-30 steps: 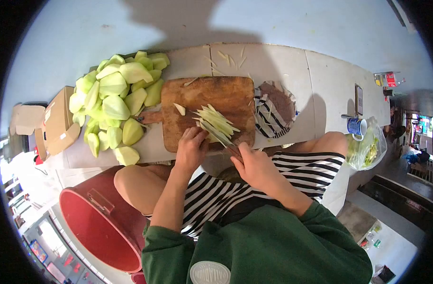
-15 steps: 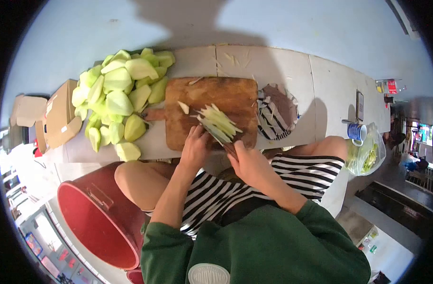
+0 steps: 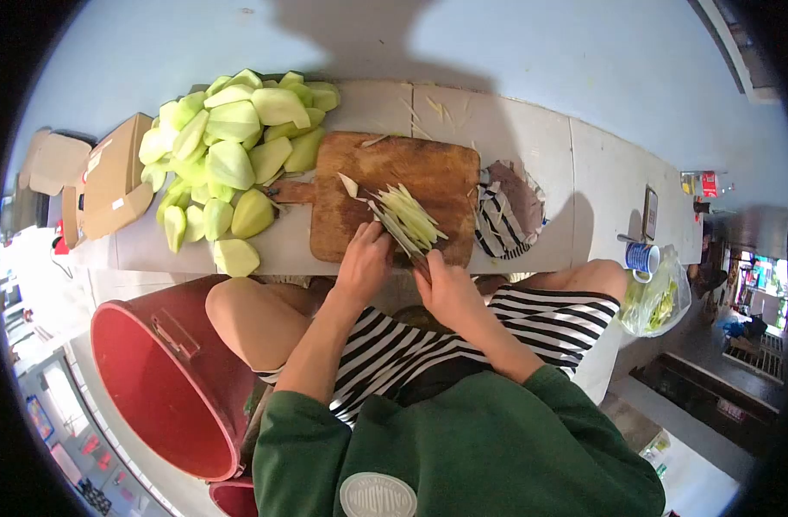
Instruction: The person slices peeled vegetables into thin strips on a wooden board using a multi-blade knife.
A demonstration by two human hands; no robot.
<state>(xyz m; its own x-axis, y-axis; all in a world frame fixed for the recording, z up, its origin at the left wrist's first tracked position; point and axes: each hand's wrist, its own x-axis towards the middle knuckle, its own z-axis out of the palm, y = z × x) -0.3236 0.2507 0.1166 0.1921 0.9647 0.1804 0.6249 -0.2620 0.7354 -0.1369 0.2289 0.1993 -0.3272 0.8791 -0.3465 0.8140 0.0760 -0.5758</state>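
Note:
A wooden cutting board point(image 3: 351, 159) lies in front of me, with a pile of thin pale green strips point(image 3: 409, 211) on it. My right hand point(image 3: 448, 289) is closed round the handle of a knife point(image 3: 396, 234), whose blade lies along the near left side of the strips. At the board's near edge, my left hand point(image 3: 364, 263) has its fingers curled in beside the blade. Whatever those fingers hold is hidden. A small pale wedge point(image 3: 348, 184) rests on the board left of the strips.
Peeled pale green fruit pieces point(image 3: 230, 164) are heaped left of the board. A striped cloth point(image 3: 502, 215) lies to its right. Further right are a blue-and-white mug point(image 3: 641, 258) and a plastic bag point(image 3: 657, 302). A red bucket point(image 3: 165, 379) stands below left; cardboard boxes point(image 3: 114, 181) sit far left.
The view has shifted slightly, so the board appears a little higher and further right. Both hands and the knife stay close to the strips, in nearly the same pose.

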